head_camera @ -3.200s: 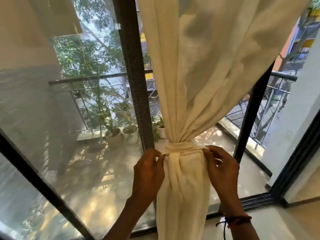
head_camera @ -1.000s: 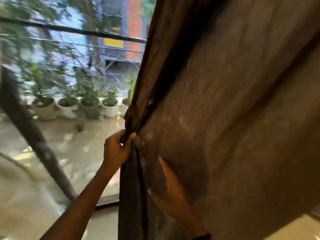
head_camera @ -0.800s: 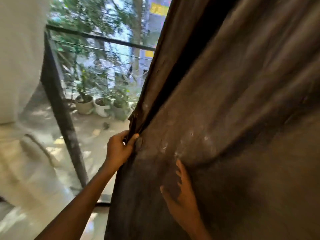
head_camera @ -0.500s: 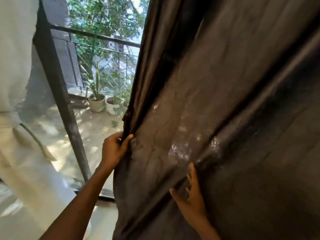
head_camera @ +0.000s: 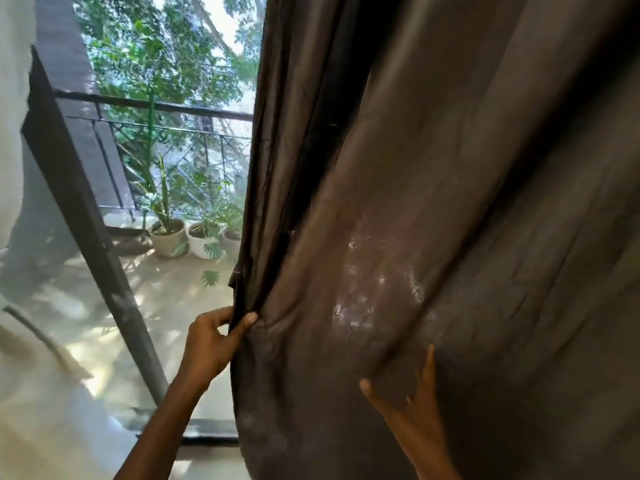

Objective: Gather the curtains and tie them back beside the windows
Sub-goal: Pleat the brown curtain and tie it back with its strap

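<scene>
A dark brown curtain (head_camera: pixel 450 202) hangs in front of the window and fills the right side of the view, from the top down to the bottom edge. It hangs loose in long folds, and no tie is around it. The left hand (head_camera: pixel 211 344) holds the left edge of this curtain: the thumb (head_camera: pixel 247 322) lies on the front of the cloth, the other fingers are curled behind the edge, and the cloth is pinched between them. The right hand (head_camera: pixel 412 417) is lower and more to the right. It lies flat against the curtain, with the thumb spread to the side and one finger (head_camera: pixel 429 368) straight and pointing up. A fold of cloth covers the part between them, so the other fingers are hidden.

To the left of the curtain, a black window frame (head_camera: pixel 86 220) stands at a slant. Behind the glass are a balcony railing (head_camera: pixel 156 105), green trees and some pale plant pots (head_camera: pixel 168 237) on the sunny floor. A pale cloth (head_camera: pixel 14 98) shows at the far left edge.
</scene>
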